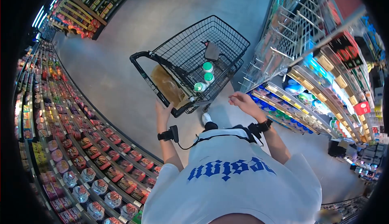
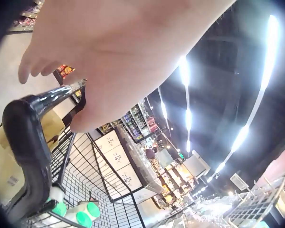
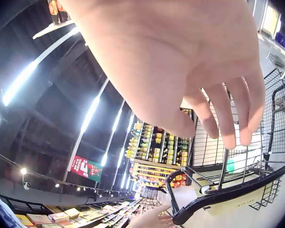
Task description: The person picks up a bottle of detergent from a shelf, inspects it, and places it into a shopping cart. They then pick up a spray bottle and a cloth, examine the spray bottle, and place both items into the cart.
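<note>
The left hand (image 1: 163, 113) holds the handle (image 1: 152, 87) of the black shopping cart (image 1: 190, 41) between thumb and fingers; three green-capped white bottles (image 1: 208, 77) sit near the cart's right edge; the right hand (image 1: 244, 103), fingers loosely curved, hangs beyond it.

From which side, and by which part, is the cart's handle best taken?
Probably by the straight middle of the handle, coming from the outer side, away from the basket: this slim bar juts out from the basket, so fingers should curl round it easily. The left hand is nearer one end.
</note>
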Demonstrator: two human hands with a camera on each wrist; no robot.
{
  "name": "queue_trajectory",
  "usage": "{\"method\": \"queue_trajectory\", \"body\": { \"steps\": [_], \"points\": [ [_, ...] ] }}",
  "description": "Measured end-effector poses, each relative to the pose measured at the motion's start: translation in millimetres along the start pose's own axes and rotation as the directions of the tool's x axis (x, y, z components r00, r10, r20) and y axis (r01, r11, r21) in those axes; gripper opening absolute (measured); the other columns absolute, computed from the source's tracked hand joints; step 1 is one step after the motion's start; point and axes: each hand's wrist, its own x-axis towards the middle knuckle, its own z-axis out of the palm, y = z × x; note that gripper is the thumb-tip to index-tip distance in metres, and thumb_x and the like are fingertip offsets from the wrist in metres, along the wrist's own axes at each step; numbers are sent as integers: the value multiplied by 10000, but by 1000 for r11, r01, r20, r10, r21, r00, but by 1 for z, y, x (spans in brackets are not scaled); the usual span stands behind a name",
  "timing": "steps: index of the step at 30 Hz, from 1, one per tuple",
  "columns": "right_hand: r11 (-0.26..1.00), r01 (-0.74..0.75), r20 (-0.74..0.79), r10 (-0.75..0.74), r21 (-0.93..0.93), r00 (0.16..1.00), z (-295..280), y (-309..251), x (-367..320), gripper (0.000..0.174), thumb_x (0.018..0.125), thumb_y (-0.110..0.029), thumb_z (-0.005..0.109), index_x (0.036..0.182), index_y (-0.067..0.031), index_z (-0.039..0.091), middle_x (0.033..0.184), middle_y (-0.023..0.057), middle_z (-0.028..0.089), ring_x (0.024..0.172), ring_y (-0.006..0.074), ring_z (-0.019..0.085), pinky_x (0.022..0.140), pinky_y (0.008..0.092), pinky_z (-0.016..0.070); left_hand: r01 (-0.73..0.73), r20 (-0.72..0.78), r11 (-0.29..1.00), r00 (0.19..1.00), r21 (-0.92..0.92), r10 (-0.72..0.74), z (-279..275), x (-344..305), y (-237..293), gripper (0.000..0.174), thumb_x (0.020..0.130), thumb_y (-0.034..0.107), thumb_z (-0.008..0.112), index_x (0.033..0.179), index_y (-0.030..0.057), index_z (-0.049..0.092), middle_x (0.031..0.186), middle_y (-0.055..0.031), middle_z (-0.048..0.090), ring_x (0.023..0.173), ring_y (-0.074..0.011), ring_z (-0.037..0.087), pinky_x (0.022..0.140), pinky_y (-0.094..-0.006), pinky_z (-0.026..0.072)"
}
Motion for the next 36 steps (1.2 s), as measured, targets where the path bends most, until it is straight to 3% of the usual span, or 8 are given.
{"method": "queue_trajectory", "body": {
  "steps": [6, 10, 12, 15, 18, 22, 27, 36],
  "points": [
    [996, 74, -128, -80, -52, 988, 22, -17, 102, 276, 965, -168, 602, 1161, 25, 612, 965, 93, 704, 895, 147, 688, 814, 293, 534, -1, 149, 991, 989, -130, 21, -30, 29, 16, 1044, 707, 191, 871, 1508, -41, 243, 1358, -265, 530, 1264, -372, 527, 1042, -452, 437],
    [961, 101, -142, -141, -258, 980, 27, -12, 171, 353, 937, -197, 637, 1201, 29, 575, 934, 105, 682, 869, 171, 674, 795, 303, 534, 16, 245, 915, 965, -403, 91, -31, 35, 24, 1010, 665, 105, 880, 1492, 25, 306, 1307, -190, 573, 1172, -314, 568, 1030, -384, 442],
    [961, 26, -105, -57, -275, 993, 28, 2, 208, 473, 894, -252, 681, 1251, 22, 537, 995, 157, 677, 942, 255, 674, 826, 378, 537, 27, 228, 887, 969, -461, 90, -28, 36, 19, 1118, 652, 149, 903, 1544, 44, 238, 1265, -193, 597, 1096, -318, 605, 975, -398, 493],
    [816, 65, -141, -176, -574, 974, 37, 49, 269, 769, 783, -362, 743, 1379, 8, 428, 1225, 322, 564, 1134, 482, 567, 972, 519, 470, 140, 277, 948, 959, -288, -57, -32, 36, 19, 1003, 655, 226, 917, 1471, 16, 373, 1153, -165, 641, 1015, -285, 620, 902, -399, 518],
    [675, -95, -145, -17, -732, 989, 46, 62, 300, 859, 741, -361, 763, 1446, -62, 373, 1346, 356, 460, 1208, 551, 489, 1014, 561, 444, 246, 316, 943, 934, -224, -169, -37, 37, 21, 917, 648, 292, 924, 1387, -19, 478, 1131, -162, 649, 1002, -275, 622, 899, -386, 520],
    [572, -228, -94, 254, -788, 963, 52, 76, 326, 910, 707, -339, 808, 1480, -150, 366, 1408, 306, 413, 1245, 545, 469, 1024, 570, 443, 283, 255, 948, 936, -143, -241, -37, 33, 30, 794, 646, 258, 924, 1289, -34, 561, 1086, -166, 676, 1026, -302, 623, 910, -389, 504],
    [553, -110, -49, 124, -826, 991, 46, 74, 326, 584, 772, -200, 764, 1307, -168, 530, 1259, 200, 575, 1141, 408, 593, 952, 491, 510, 316, 295, 945, 914, -88, -279, -38, 38, 29, 836, 617, 249, 934, 1304, -47, 559, 1112, -190, 675, 1052, -316, 639, 931, -394, 509],
    [750, -84, -126, 1, -656, 992, 21, 5, 284, 533, 778, -331, 765, 1225, -98, 590, 1038, 207, 703, 968, 370, 691, 857, 463, 543, 117, 193, 987, 977, -106, -95, -39, 40, 35, 1092, 591, 176, 930, 1485, -14, 333, 1351, -257, 521, 1256, -371, 505, 1068, -423, 432]
  ]
}}
